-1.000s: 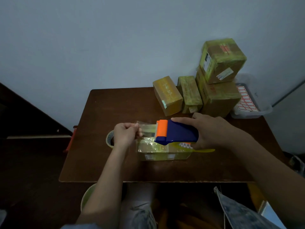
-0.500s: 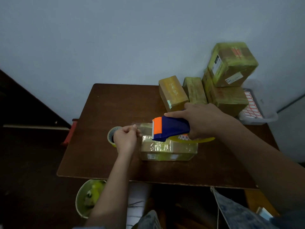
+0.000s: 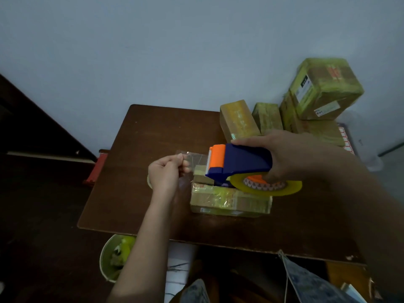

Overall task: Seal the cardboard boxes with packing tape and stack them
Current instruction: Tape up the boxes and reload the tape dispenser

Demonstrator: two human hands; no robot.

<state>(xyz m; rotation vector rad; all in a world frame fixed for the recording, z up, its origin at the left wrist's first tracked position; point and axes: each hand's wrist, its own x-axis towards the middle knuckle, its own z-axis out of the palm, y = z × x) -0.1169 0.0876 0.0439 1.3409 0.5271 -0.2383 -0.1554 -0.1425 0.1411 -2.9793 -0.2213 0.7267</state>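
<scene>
Head view. Dim room, plain pale wall behind a dark wooden counter (image 3: 153, 136).

Right hand (image 3: 290, 158) is wrapped round a blue-and-orange dispenser (image 3: 238, 162), fingers curled over its top and gripping it. It is held above the counter, orange end pointing left. The yellowish roll (image 3: 271, 187) sits under the hand.

Left hand (image 3: 166, 173) is just left of the dispenser. Fingers (image 3: 184, 164) and thumb pinch the free end of a clear strip (image 3: 194, 157), which runs from the hand to the orange end and looks stretched between the two.

Box (image 3: 229, 200) lies flat on the counter near its front edge, directly below the dispenser and roll; it is glossy with tape over its top and front. Whether the strip touches the box I cannot tell.

At the far right corner: two narrow wrapped boxes standing side by side (image 3: 238, 119) (image 3: 267, 115), and beside them a larger wrapped box (image 3: 328, 87) stacked on another (image 3: 314, 130).

A red-and-white label sheet (image 3: 346, 141) shows at the right edge behind the arm. A second roll (image 3: 149, 182) is mostly hidden behind the left hand.

Below the front edge, on the floor, a bin (image 3: 113, 256) with yellow-green scraps in it.
</scene>
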